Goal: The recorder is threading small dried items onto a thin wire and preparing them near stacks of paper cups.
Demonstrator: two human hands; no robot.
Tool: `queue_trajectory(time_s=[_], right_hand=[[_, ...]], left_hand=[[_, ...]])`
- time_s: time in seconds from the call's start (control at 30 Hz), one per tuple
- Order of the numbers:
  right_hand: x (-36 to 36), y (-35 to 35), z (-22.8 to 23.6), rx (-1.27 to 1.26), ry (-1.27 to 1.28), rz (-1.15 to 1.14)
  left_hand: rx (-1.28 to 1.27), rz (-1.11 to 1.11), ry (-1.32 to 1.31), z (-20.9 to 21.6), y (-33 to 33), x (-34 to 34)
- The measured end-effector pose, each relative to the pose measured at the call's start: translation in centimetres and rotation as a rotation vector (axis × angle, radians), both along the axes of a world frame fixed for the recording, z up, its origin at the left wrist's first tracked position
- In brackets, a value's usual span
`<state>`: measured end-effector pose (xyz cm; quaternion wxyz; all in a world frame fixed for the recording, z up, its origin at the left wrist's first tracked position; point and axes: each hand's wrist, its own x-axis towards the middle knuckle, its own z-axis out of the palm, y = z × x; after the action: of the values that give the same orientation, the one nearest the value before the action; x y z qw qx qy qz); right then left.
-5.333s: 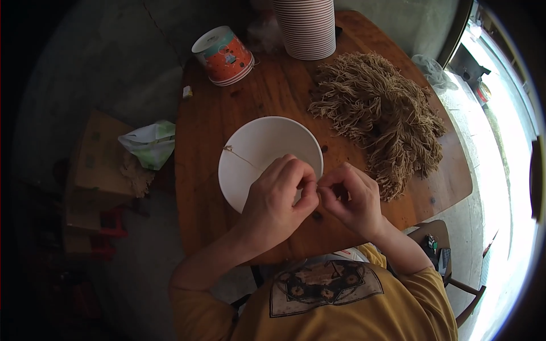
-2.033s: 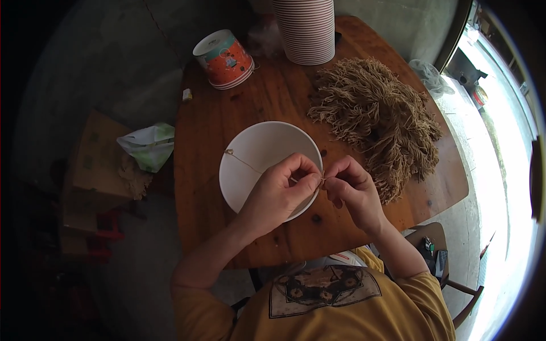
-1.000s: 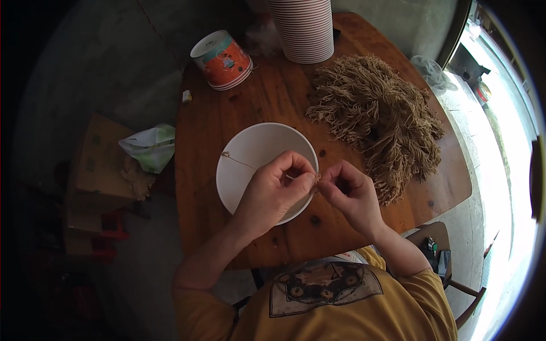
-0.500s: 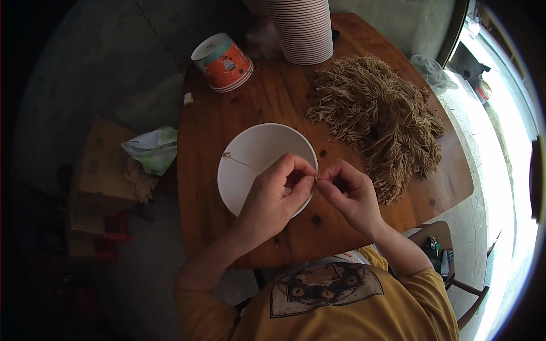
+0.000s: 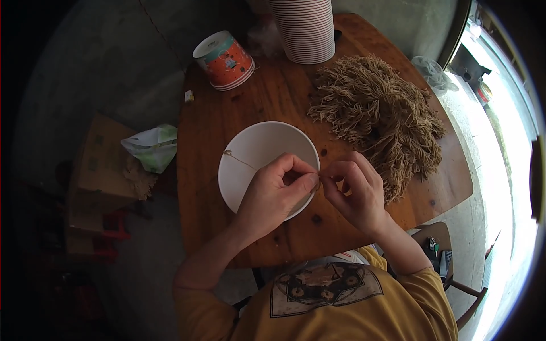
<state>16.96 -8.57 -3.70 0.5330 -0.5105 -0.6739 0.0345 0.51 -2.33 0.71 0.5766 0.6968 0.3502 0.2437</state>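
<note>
So the left hand (image 5: 267, 196), near the center of the frame, has thumb and forefinger pinched together on a thin tan cord (image 5: 242, 162), which runs from the bowl's upper-left rim down toward that hand. Right hand (image 5: 361, 196) is just beside it, center-right, fingers curled with the tips drawn in close; can't tell if that grip's got any cord, too tiny. White bowl (image 5: 232, 182) sits mid-frame on the wooden table (image 5: 278, 94), partly behind the left hand. Big shaggy cord pile (image 5: 378, 113) at upper right, orange cups (image 5: 227, 62) upper left.
</note>
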Motion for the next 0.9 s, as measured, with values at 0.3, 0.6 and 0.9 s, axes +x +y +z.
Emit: queue_trajectory(time_s=[0.3,0.6,0.9], right_hand=[[-0.2,-0.2,-0.5,-0.295,0.474,0.176],[-0.5,-0.2,-1.2,-0.336,0.749,0.296],[-0.3,-0.3,-0.4,-0.214,0.435,0.194]], left_hand=[[-0.021,-0.017,-0.009,0.0,-0.1,0.1],[0.031,0.018,-0.095,0.0,-0.3,0.3],[0.877,-0.065,0.119,1.1,-0.6,0.7]])
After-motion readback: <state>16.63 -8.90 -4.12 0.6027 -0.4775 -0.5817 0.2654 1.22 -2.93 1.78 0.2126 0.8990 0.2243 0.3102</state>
